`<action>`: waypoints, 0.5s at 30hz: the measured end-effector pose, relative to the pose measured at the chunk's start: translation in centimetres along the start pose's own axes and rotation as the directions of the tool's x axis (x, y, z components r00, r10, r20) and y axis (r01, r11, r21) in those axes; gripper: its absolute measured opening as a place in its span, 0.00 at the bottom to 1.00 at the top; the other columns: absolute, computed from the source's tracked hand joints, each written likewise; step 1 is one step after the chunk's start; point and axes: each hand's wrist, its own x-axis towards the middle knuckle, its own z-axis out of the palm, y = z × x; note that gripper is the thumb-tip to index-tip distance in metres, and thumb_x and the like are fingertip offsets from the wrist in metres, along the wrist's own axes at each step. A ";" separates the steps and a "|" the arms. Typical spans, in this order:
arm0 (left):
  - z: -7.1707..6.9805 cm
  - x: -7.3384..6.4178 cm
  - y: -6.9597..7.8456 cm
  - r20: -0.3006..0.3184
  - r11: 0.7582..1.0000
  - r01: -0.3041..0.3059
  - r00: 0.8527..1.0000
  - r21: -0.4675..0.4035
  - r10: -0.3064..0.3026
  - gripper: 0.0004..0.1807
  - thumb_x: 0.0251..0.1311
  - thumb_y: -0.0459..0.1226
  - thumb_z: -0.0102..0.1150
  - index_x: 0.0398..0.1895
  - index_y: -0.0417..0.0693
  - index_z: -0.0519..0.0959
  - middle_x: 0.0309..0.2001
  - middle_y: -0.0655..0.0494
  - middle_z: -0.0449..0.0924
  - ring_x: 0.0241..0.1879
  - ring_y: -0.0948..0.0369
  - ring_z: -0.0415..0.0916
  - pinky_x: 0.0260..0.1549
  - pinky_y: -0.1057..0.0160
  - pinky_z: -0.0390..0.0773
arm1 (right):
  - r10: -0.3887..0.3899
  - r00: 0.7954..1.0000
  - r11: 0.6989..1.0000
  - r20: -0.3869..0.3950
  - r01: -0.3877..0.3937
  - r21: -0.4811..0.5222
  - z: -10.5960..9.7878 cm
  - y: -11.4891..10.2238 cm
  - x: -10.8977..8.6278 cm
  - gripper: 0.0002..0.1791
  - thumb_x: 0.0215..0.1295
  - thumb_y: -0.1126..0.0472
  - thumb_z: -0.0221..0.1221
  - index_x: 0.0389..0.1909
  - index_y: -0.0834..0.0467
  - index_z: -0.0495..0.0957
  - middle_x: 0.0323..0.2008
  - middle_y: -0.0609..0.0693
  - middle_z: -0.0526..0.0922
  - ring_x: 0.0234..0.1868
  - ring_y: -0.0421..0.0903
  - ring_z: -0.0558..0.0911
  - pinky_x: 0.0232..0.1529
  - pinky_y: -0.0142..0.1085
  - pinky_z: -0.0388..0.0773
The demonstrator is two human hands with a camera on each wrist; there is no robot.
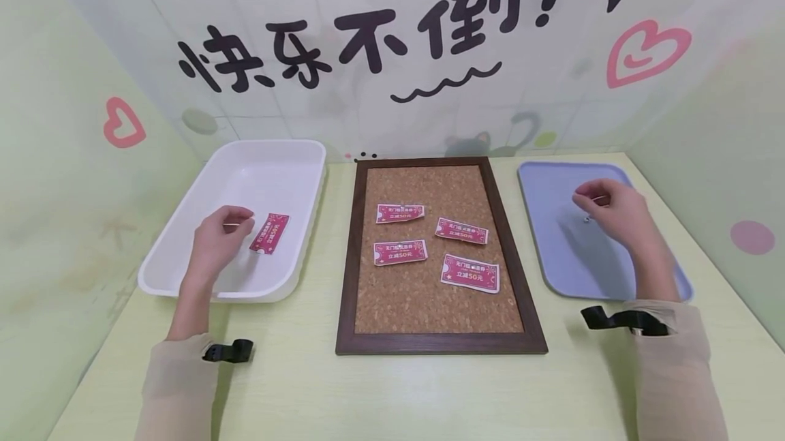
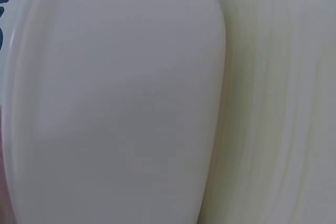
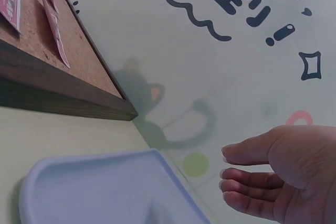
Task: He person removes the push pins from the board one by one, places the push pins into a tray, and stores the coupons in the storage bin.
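In the head view my left hand (image 1: pixel 219 240) hovers over the white basin (image 1: pixel 223 168), fingers and thumb loosely bent with nothing visible between them. Just right of its fingertips, a pink paper coupon (image 1: pixel 270 234) lies in the basin. My right hand (image 1: pixel 616 213) is above the blue tray (image 1: pixel 561 250), and a small shiny pushpin (image 1: pixel 587 219) shows below its fingertips. In the right wrist view, a gap separates the thumb from the fingers (image 3: pixel 252 192). The left wrist view has the basin wall (image 2: pixel 121 103) but not the hand.
Between basin and tray lies a dark-framed cork board (image 1: pixel 423 311). Several pink coupons are fixed on it, including an upper left coupon (image 1: pixel 389 214) and a lower right coupon (image 1: pixel 460 276). Behind stands a wall (image 1: pixel 368 110) with black lettering.
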 end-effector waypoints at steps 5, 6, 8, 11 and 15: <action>0.4 -0.2 1.1 -0.017 0.998 -0.063 0.998 -0.016 0.062 0.18 0.74 0.39 0.53 0.58 0.33 0.75 0.54 0.36 0.78 0.55 0.43 0.75 0.57 0.47 0.73 | -0.031 0.999 1.000 0.022 0.031 0.004 0.2 -1.3 -0.1 0.17 0.74 0.55 0.59 0.49 0.67 0.79 0.43 0.64 0.82 0.32 0.24 0.72 0.30 0.22 0.72; 0.5 -0.2 1.4 -0.020 0.997 -0.074 0.997 -0.021 0.073 0.18 0.74 0.39 0.53 0.57 0.33 0.76 0.53 0.36 0.79 0.54 0.44 0.75 0.57 0.49 0.74 | -0.045 0.999 0.999 0.022 0.045 0.004 0.3 -1.5 -0.1 0.16 0.73 0.56 0.59 0.48 0.67 0.79 0.43 0.64 0.83 0.32 0.24 0.72 0.30 0.22 0.71; 0.7 -0.3 1.7 -0.024 0.995 -0.097 0.995 -0.027 0.096 0.17 0.73 0.38 0.54 0.56 0.34 0.76 0.52 0.38 0.80 0.53 0.46 0.76 0.54 0.56 0.75 | -0.071 0.997 0.997 0.023 0.071 0.003 0.6 -1.9 -0.1 0.15 0.73 0.57 0.60 0.48 0.67 0.80 0.42 0.63 0.83 0.33 0.24 0.73 0.32 0.21 0.71; 0.9 -0.5 2.4 -0.036 0.989 -0.143 0.989 -0.043 0.141 0.15 0.72 0.36 0.55 0.55 0.35 0.77 0.51 0.40 0.81 0.49 0.50 0.77 0.48 0.69 0.74 | -0.118 0.993 0.993 0.020 0.118 0.007 1.1 -2.4 0.0 0.13 0.71 0.59 0.61 0.46 0.67 0.81 0.41 0.63 0.84 0.33 0.24 0.73 0.34 0.19 0.69; 1.4 -0.7 3.4 -0.058 0.974 -0.215 0.976 -0.066 0.212 0.13 0.71 0.35 0.57 0.52 0.36 0.78 0.48 0.42 0.82 0.45 0.56 0.77 0.44 0.75 0.73 | -0.153 0.988 0.988 0.022 0.153 0.015 1.6 -3.2 0.0 0.13 0.71 0.59 0.62 0.46 0.66 0.81 0.41 0.63 0.85 0.34 0.24 0.74 0.36 0.18 0.69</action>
